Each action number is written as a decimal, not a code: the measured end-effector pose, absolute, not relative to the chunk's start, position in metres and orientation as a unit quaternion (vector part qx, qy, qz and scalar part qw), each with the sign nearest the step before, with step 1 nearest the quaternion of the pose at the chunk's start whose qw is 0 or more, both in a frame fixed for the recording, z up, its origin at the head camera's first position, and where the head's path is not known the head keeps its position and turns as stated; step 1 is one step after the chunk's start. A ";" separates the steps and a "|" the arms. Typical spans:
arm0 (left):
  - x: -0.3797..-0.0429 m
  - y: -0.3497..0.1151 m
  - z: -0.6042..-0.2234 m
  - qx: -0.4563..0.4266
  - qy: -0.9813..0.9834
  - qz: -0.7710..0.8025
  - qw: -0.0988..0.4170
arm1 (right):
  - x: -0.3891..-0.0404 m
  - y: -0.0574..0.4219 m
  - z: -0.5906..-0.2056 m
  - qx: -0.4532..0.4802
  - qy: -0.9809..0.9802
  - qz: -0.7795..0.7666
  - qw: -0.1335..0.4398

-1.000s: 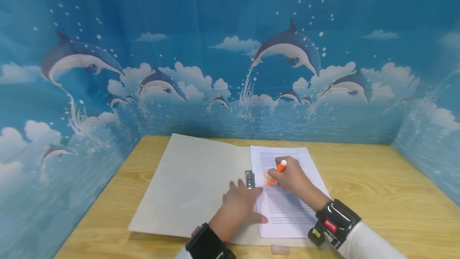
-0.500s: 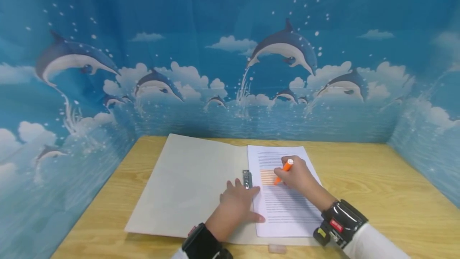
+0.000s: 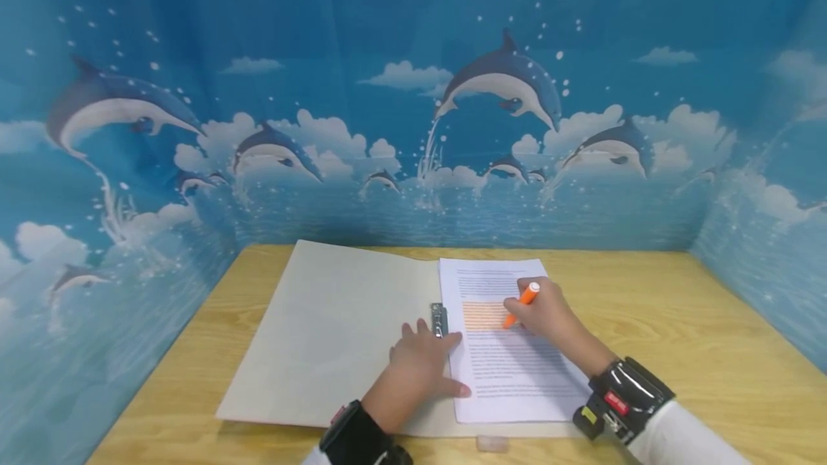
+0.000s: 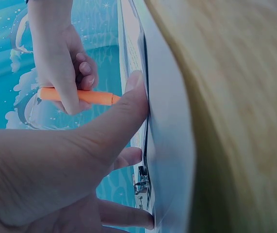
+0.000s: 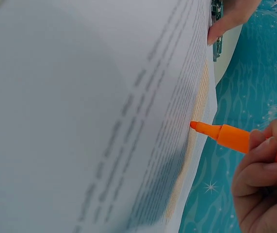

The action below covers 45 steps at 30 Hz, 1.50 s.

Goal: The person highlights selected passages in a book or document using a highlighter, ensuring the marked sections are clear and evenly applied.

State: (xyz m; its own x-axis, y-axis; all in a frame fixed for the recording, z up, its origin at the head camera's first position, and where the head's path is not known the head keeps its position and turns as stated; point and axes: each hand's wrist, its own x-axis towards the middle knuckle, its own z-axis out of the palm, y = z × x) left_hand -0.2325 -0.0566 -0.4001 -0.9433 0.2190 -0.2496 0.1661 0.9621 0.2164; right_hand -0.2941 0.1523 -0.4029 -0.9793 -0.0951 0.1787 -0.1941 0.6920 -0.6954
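Observation:
An orange highlighter (image 3: 530, 295) is pinched in my right hand (image 3: 545, 311), tilted, its tip at a line of the printed sheets (image 3: 504, 407). Orange strokes (image 3: 483, 316) cover a block of lines in the upper half of the page. In the right wrist view the highlighter's chisel tip (image 5: 193, 124) sits right at the marked lines. My left hand (image 3: 420, 364) lies with fingers spread on the open folder (image 3: 336, 321), its thumb and forefinger on the left edge of the sheets. A metal clip (image 3: 438, 319) shows just beyond its fingertips.
A small pale pinkish block (image 3: 492, 443) lies by the folder's front edge. Wooden tabletop (image 3: 685, 336) extends to the right of the sheets. A blue dolphin-print curtain (image 3: 388, 221) stands behind the table and along both sides.
My right hand has drawn the highlighter rightward along the line, leaving more orange on the page. My left hand keeps its place on the sheets' edge. The head view has shifted slightly.

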 end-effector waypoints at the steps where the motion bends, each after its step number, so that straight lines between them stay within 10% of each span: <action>1: -0.233 -0.057 -0.400 0.098 0.981 0.096 0.137 | -0.294 0.154 -0.403 0.077 -0.917 0.385 0.064; 45: -0.232 -0.056 -0.401 0.114 0.983 0.071 0.124 | -0.284 0.209 -0.400 0.043 -0.922 0.375 0.085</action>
